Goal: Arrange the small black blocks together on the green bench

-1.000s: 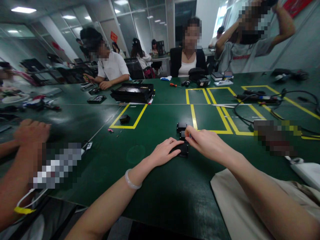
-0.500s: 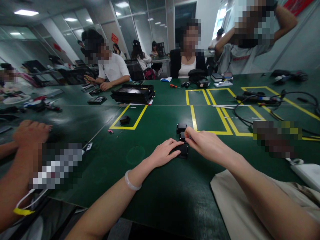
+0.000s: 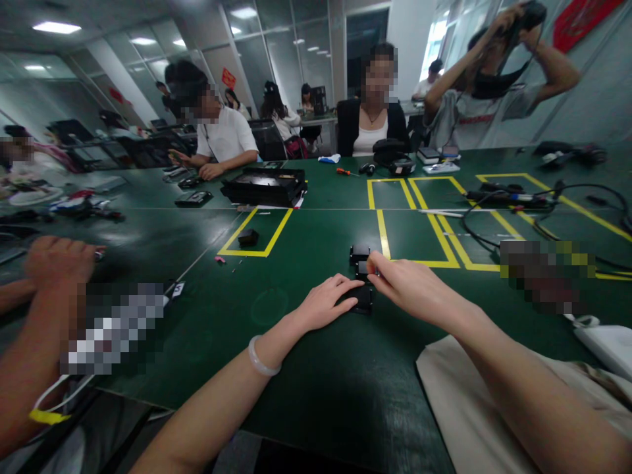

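Three small black blocks stand in a row on the green table: a far block (image 3: pixel 359 252), a middle block (image 3: pixel 362 270) and a near block (image 3: pixel 365 300). My left hand (image 3: pixel 326 301) is at the near block, its thumb on the left side and its fingers along the far edge. My right hand (image 3: pixel 407 282) has its thumb and curled fingers closed at the right end of the middle block, which they partly cover. What lies between those fingertips is mostly hidden.
Yellow tape outlines (image 3: pixel 380 230) mark the green table (image 3: pixel 306 382). A black tray (image 3: pixel 266 187) and an orange screwdriver (image 3: pixel 347 172) lie farther off. Cables (image 3: pixel 474 230) spread on the right, near beige cloth (image 3: pixel 454 382). Another person's hand (image 3: pixel 62 260) is at left; several people sit around.
My hands and the black blocks keep nearly the same places, with only a slight shift of the whole view. The person at far right holds a black headset at head height.
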`<action>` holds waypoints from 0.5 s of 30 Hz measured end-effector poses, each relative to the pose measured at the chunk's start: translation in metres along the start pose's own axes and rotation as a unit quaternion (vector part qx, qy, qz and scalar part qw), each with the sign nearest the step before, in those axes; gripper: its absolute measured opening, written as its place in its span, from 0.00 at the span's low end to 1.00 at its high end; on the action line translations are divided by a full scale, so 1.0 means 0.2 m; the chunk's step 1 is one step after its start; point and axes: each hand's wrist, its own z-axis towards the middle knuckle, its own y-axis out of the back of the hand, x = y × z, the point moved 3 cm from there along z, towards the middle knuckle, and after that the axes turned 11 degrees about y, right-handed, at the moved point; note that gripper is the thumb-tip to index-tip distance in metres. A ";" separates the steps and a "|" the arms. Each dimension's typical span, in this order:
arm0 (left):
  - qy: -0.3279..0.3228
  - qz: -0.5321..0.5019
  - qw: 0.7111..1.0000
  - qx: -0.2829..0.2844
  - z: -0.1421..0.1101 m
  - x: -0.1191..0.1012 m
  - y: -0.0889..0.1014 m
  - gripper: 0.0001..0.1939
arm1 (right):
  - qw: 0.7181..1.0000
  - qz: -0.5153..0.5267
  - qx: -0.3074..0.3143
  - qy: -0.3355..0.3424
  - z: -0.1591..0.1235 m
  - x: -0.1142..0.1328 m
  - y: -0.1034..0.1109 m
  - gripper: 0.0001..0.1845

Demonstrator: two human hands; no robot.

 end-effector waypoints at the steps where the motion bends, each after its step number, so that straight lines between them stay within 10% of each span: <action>1: 0.001 0.002 1.000 0.000 0.00 0.00 0.00 0.20 | 1.000 -0.004 -0.002 -0.004 0.00 0.00 0.00 0.09; 15: 0.001 0.007 1.000 -0.003 0.00 0.00 0.00 0.20 | 1.000 -0.005 0.006 -0.007 0.00 0.00 0.00 0.09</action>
